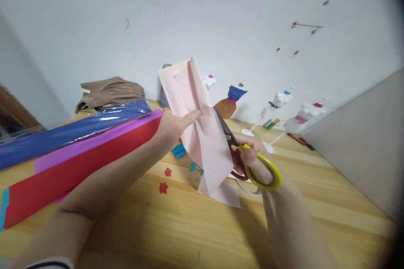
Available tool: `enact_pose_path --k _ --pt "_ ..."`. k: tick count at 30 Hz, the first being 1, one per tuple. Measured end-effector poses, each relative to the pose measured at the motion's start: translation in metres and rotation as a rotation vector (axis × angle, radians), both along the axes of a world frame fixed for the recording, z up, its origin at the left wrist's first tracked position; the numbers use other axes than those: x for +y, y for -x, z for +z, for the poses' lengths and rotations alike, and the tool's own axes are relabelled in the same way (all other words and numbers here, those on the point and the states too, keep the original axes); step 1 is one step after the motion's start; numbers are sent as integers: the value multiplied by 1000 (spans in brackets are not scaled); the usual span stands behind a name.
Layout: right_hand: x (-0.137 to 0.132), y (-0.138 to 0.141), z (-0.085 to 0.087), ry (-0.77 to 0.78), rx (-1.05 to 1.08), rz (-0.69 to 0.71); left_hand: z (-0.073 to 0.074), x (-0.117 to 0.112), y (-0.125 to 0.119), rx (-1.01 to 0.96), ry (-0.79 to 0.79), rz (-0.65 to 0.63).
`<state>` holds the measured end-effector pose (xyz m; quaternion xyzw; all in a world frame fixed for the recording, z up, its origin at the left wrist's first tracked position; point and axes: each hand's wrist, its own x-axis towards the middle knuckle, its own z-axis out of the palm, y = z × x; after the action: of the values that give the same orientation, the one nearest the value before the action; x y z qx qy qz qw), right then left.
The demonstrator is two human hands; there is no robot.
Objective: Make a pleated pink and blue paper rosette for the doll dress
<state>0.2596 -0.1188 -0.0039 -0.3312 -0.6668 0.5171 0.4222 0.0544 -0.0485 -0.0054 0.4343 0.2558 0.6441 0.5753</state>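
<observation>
My left hand (pixel 174 125) pinches a folded sheet of pale pink paper (pixel 202 134) and holds it up over the wooden table (pixel 315 201). Slits show in the upper part of the sheet. My right hand (pixel 256 164) grips scissors (pixel 249 162) with yellow and red handles. Their dark blades meet the right edge of the pink paper. The paper's lower end hangs down close to the table top.
Long rolls of blue (pixel 69 132), purple (pixel 94 143) and red paper (pixel 78 168) lie at the left. Small red paper flowers (pixel 165 180) and teal scraps (pixel 179 150) lie under the hands. Little craft figures (pixel 232 101) stand along the white wall, a brown cloth (pixel 110 92) behind the rolls.
</observation>
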Motion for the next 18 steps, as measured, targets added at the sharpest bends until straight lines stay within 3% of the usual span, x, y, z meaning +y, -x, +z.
enact_pose_path --k 5,18 --pt "4 -7 -5 -58 2 120 1 -1 1 -29 17 -20" --pt "-1 5 6 -68 -2 26 1 -9 -1 9 12 23"
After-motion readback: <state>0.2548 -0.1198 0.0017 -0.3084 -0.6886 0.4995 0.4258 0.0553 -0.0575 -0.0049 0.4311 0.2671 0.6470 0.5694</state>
